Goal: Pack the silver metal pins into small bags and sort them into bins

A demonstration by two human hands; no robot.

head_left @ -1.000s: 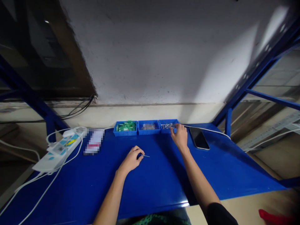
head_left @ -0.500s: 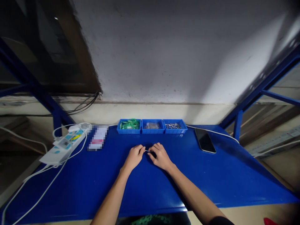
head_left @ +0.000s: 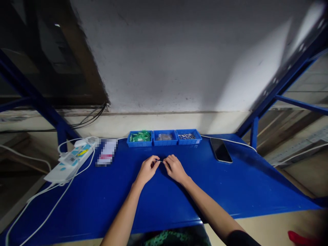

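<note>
A thin, pale metal-looking rod [head_left: 161, 161] spans the small gap between my two hands, over the middle of the blue table. My left hand [head_left: 148, 169] has its thumb and index finger closing around the rod's left end. At the other end, the fingertips of my right hand [head_left: 175, 168] pinch it. The rod is too small to make out further, and its ends are hidden by fingers. Beyond the hands stand three blue bins in a row: one with green plastic packets [head_left: 140, 136], one with clear bagged items [head_left: 164, 137], one with loose shiny metal pins [head_left: 187, 136].
On the left of the blue table [head_left: 102, 201] lies a white power strip [head_left: 63, 167] with trailing cables, beside a pixelated phone-like rectangle [head_left: 107, 152]. A dark phone [head_left: 220, 150] lies to the right. A white cable runs along the back; blue frame posts flank both sides.
My right fingertips have closed in on the rod, and both hands have shifted slightly away from me. My left thumb and index finger look a little farther apart. The view has tilted slightly.
</note>
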